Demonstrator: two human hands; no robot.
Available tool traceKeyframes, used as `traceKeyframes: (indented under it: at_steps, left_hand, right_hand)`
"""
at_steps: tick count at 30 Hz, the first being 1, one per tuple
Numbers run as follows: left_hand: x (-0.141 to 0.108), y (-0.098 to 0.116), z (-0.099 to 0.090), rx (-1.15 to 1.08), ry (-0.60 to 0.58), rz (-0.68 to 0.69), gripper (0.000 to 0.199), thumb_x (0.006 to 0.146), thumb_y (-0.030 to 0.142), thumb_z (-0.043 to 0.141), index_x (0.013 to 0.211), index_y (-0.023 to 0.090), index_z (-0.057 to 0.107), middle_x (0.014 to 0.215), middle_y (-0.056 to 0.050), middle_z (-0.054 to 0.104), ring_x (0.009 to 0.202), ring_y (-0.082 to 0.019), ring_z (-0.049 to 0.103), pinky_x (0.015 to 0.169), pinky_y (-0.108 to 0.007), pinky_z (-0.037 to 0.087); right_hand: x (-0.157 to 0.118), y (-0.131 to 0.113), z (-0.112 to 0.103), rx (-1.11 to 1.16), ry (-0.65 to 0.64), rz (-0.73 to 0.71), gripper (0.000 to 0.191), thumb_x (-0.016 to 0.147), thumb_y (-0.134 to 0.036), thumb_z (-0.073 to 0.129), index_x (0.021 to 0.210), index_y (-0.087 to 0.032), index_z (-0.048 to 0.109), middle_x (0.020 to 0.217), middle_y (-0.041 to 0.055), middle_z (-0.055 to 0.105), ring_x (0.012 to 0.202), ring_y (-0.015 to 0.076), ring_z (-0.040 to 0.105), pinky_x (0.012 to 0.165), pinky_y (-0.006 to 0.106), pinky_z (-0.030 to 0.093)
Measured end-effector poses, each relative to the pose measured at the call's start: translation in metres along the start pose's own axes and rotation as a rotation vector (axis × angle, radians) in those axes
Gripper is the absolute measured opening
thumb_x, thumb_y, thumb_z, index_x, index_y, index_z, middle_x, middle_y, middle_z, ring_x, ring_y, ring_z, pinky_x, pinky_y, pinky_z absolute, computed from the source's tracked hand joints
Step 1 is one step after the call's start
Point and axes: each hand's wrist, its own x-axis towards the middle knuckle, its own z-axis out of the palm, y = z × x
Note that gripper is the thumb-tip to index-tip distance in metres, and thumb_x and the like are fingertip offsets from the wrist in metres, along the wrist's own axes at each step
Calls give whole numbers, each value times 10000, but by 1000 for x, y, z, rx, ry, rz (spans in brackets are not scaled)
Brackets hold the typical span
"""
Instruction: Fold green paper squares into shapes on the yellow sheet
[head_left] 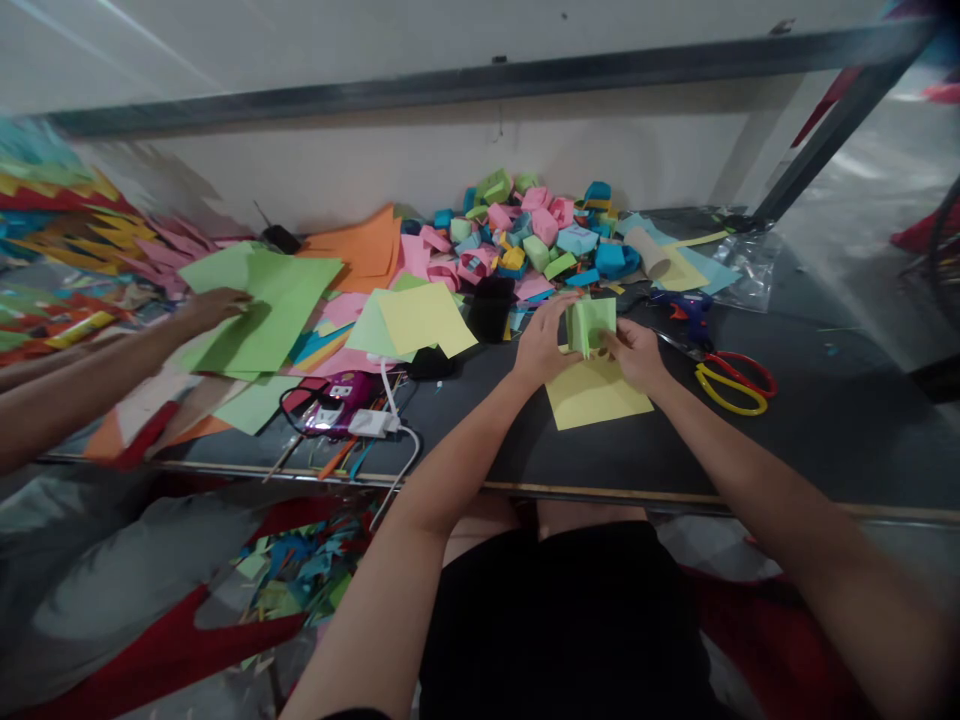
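The left hand and the right hand both hold the folded green paper, the left with its thumb and fingers closed on the left side, the right pinching the right side; this paper is above the far part of a yellow sheet on the dark table; to the right lie scissors with red and yellow handles, a blue glue gun just beyond them, and farther off a cardboard tube; a pile of small coloured paper pieces is at the far side; to the left are a purple power strip and large green sheets, which another person's hand reaches over, its grip unclear.
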Motion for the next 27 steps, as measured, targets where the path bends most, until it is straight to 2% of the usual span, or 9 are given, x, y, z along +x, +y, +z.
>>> traceKeyframes:
  at_steps: [5, 10, 13, 16, 18, 21, 25, 27]
  left_hand:
    - [1, -3, 5, -234, 0, -187, 1056, 663, 783, 826, 1488, 237, 455, 1472, -205, 579, 1370, -384, 578, 1056, -505, 541]
    - [3, -7, 8, -482, 99, -296, 1085, 615, 809, 835, 1461, 238, 468, 1419, -180, 604, 1354, -367, 594, 1113, -522, 514]
    - [5, -13, 9, -542, 153, -324, 1142, 651, 804, 821, 1565, 316, 339, 1521, -170, 530, 1424, -351, 544, 1145, -509, 490]
    - [4, -19, 9, -561, 164, -369, 1103, 777, 800, 724, 1642, 388, 178, 1579, -152, 479, 1419, -333, 555, 1120, -496, 511]
    - [2, -23, 7, -513, 179, -400, 1068, 830, 799, 664, 1661, 391, 132, 1586, -155, 473, 1373, -331, 590, 1059, -485, 549]
    - [1, -25, 1, -331, 190, -372, 1021, 851, 805, 626, 1660, 361, 190, 1604, -160, 463, 1380, -345, 572, 1035, -498, 555]
    - [3, -19, -8, -33, 174, -207, 859, 907, 785, 553, 1600, 306, 385, 1610, -140, 485, 1507, -332, 444, 1223, -529, 396]
    - [5, -13, -10, 63, 149, -146, 907, 860, 823, 584, 1566, 269, 455, 1606, -144, 500, 1531, -340, 408, 1278, -522, 312]
  right_hand:
    - [1, 2, -2, -45, 4, -22, 706, 672, -905, 688, 739, -202, 678, 572, 7, 651, 510, 131, 577, 519, 262, 420]
    - [4, 1, -4, -10, 25, -29, 696, 667, -901, 702, 746, -209, 684, 583, 12, 662, 500, 134, 573, 497, 261, 444]
    - [6, -1, -5, 61, 48, -13, 684, 651, -887, 735, 747, -211, 683, 641, 28, 703, 526, 134, 606, 486, 251, 461]
    - [7, -1, -5, 111, 65, 1, 680, 627, -880, 760, 748, -216, 681, 663, 35, 723, 530, 133, 621, 465, 243, 466]
    - [7, 0, -5, 121, 77, 5, 679, 623, -883, 760, 746, -219, 686, 649, 30, 720, 512, 122, 603, 451, 236, 460]
    - [7, 1, -4, 129, 79, 2, 660, 643, -869, 762, 740, -220, 688, 648, 29, 720, 506, 109, 586, 453, 231, 456]
    - [7, 0, -4, 139, 79, 2, 654, 635, -853, 782, 723, -212, 680, 638, 34, 715, 512, 110, 592, 456, 230, 445]
    - [7, -1, -4, 142, 80, 9, 660, 615, -850, 795, 716, -209, 674, 632, 35, 711, 514, 114, 602, 460, 235, 446]
